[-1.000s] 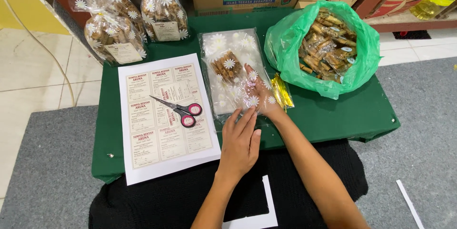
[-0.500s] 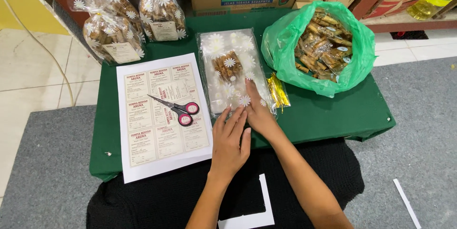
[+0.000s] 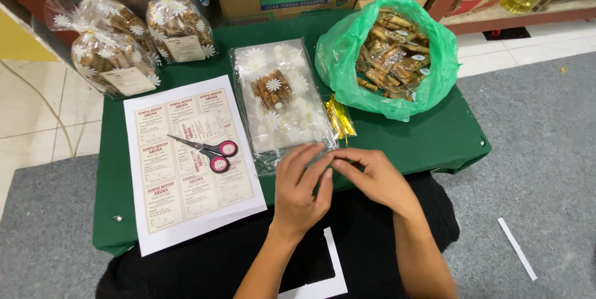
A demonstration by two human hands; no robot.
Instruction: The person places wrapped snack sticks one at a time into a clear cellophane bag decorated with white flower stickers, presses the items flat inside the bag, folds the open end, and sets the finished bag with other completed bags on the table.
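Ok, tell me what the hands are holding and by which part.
Both hands, left hand and right hand, meet at the near open edge of the clear daisy-print bag, fingertips pinching it; the exact grip cannot be told.

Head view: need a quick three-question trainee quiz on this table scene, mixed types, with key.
1. True or false: the scissors lie on the printed label sheet.
2. What holds the loose wrapped snacks at the right? A) cardboard box B) green plastic bag C) glass jar
3. Fill in: both the left hand and right hand meet at the near edge of the clear daisy-print ____.

Key: 1 true; 2 B; 3 bag.
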